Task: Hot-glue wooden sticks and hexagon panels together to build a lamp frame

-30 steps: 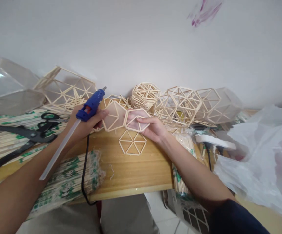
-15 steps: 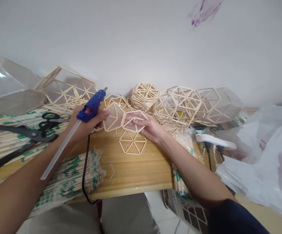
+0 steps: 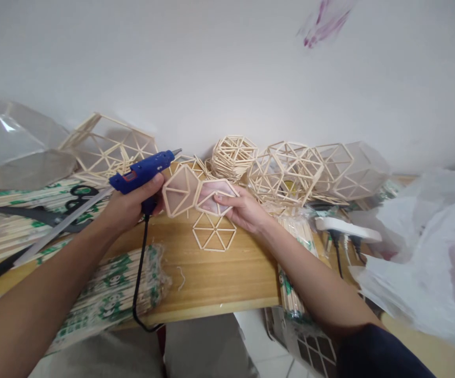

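My left hand grips a blue glue gun, its nozzle pointing right toward the wall and a clear glue stick jutting out behind. My right hand holds a hexagonal stick panel covered with clear film. This panel is joined edge to edge with a second film-covered hexagon panel that tilts up beside the gun. Under both lies a flat open hexagon frame made of sticks on the wooden table.
Stick-built polyhedron frames line the wall, with a larger one and a clear plastic shape at left. Black scissors and packs of sticks lie left. A white power strip and plastic bags sit right.
My left hand has tipped the glue gun from steeply angled to nearly level, nozzle now pointing right. The joined panels shifted slightly left in my right hand.
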The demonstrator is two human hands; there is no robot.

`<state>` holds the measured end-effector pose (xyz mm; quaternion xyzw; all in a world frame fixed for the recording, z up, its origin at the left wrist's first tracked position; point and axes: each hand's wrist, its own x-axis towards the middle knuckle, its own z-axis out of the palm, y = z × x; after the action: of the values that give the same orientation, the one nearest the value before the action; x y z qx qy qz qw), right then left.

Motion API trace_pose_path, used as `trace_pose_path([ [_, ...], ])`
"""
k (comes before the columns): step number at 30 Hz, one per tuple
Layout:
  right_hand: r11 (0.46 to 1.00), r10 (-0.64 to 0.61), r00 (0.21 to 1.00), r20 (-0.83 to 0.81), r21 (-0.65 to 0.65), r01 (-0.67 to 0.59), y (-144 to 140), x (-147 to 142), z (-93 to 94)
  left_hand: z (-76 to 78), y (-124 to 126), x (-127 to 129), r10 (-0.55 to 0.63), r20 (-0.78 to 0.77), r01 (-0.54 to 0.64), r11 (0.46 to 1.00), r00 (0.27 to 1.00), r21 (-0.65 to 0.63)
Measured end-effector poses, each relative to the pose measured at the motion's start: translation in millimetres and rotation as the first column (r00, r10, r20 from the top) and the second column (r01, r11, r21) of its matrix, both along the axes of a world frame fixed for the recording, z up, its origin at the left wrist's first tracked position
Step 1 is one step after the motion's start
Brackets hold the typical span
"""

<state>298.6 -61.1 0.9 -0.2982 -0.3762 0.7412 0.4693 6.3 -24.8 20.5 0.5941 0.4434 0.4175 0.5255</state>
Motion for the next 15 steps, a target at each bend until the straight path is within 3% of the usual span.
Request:
trace_pose_path([
  [8, 1.000, -0.028, 1.000, 0.012, -0.003, 0.028, -1.7, -2.9, -1.1, 11.2, -6.3, 8.8, -0.044, -0.026, 0.044, 0.999, 0.999, 0.001],
  [15, 0.995, -0.095, 0.992, 0.087, 0.042, 0.091, -4.2, -10.0, -4.2, 7.1, -12.6, 14.5, -0.022, -0.077, 0.027, 0.998, 0.997, 0.058],
])
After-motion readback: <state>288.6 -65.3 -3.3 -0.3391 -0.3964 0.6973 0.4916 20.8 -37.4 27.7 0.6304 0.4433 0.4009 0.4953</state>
